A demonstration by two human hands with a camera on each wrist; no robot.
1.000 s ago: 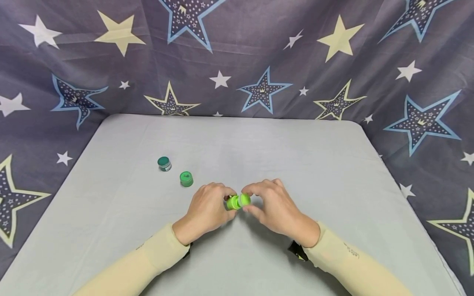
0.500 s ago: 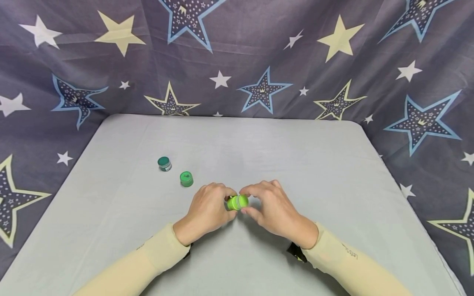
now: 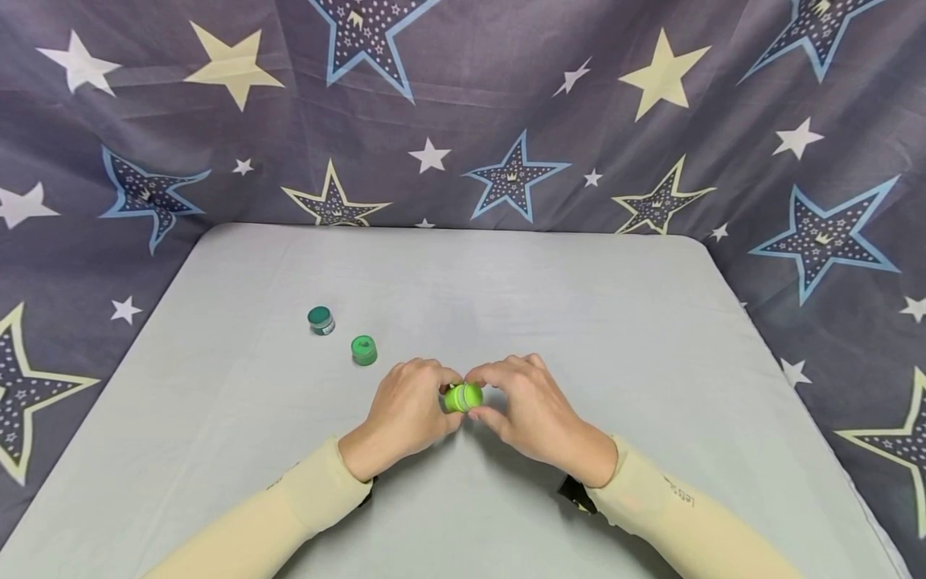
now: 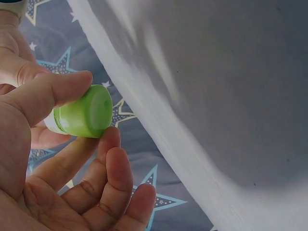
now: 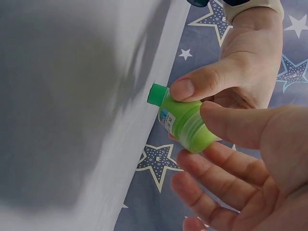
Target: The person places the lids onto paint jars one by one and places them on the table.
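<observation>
A small light-green paint jar [image 3: 452,398] is held sideways between my hands above the table. My left hand [image 3: 407,408] pinches its body between thumb and fingers; the white-and-blue label [image 5: 167,120] shows in the right wrist view. Against the jar's mouth sits its pale-rimmed lid [image 3: 473,395], which my right hand [image 3: 534,412] pinches with thumb and fingertips. Whether the lid is screwed tight cannot be told. In the left wrist view the jar's green base [image 4: 98,111] faces the camera.
Two other small jars stand on the grey-covered table [image 3: 579,305], left of the hands: a dark teal jar [image 3: 321,320] farther back and a mid-green jar [image 3: 365,351] closer. A star-patterned curtain [image 3: 463,104] hangs behind and at both sides.
The right hand has moved slightly left and brought the lid, which was tilted and partly apart, flush against the jar's mouth. The left hand stays in place.
</observation>
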